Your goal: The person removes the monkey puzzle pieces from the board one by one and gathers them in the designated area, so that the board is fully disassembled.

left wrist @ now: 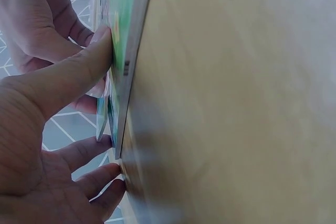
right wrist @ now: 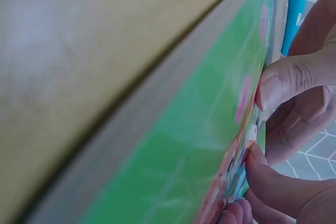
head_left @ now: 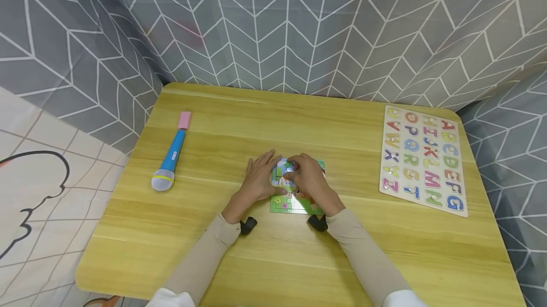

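Observation:
A small jigsaw puzzle (head_left: 279, 206) with a green, pictured surface lies flat on the table, partly covered by both hands. My left hand (head_left: 259, 180) rests at its left side. The left thumb (left wrist: 92, 56) presses on the picture, while the other fingers spread along the puzzle's edge and touch the table. Over the puzzle's upper part, my right hand (head_left: 311, 178) pinches a puzzle piece (left wrist: 102, 119) between thumb and fingers. That piece stands tilted off the board in the left wrist view. The right thumb (right wrist: 262, 174) is close over the puzzle surface.
A blue toy microphone (head_left: 172, 153) lies at the left, its top near a pink block (head_left: 184, 120). An alphabet board (head_left: 420, 198) with colored letters lies at the right. Grey patterned curtains (head_left: 290, 27) hang behind the wooden table (head_left: 273, 269).

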### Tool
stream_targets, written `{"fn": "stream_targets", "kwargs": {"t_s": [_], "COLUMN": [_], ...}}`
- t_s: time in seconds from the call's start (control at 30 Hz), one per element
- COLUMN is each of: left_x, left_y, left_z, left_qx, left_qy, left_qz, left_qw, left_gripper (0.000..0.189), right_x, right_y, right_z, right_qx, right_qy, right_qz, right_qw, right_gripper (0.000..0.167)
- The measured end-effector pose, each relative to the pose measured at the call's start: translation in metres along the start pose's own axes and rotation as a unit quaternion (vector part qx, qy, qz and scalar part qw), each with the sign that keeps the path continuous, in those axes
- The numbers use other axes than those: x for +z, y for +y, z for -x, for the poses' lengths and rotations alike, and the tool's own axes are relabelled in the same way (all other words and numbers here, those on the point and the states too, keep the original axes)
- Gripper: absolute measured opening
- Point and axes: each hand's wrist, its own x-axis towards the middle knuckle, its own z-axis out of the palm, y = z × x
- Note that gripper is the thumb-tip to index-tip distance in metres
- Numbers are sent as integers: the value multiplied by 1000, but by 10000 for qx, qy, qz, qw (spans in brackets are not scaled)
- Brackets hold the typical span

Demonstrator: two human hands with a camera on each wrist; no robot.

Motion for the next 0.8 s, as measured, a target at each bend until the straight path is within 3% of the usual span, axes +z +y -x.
{"fn": "stream_targets", "kwargs": {"t_s": [0.43,0.8], "left_x": [1,0], "left_y": [0,1], "left_z": [0,0], "left_qx": [-37,-38], "left_qy": [4,31], "left_qz": [-15,14], "left_qw": [10000,10000], "left_gripper": [101,100], "right_x": [-1,-3], "right_y": [-5,-2], "right_z": [-2,-7], "right_qx": [534,642], "right_qy": [-191,-453], "right_qz": [-320,-484], "right_qw": [9979,9957], "right_gripper": [44,47]}}
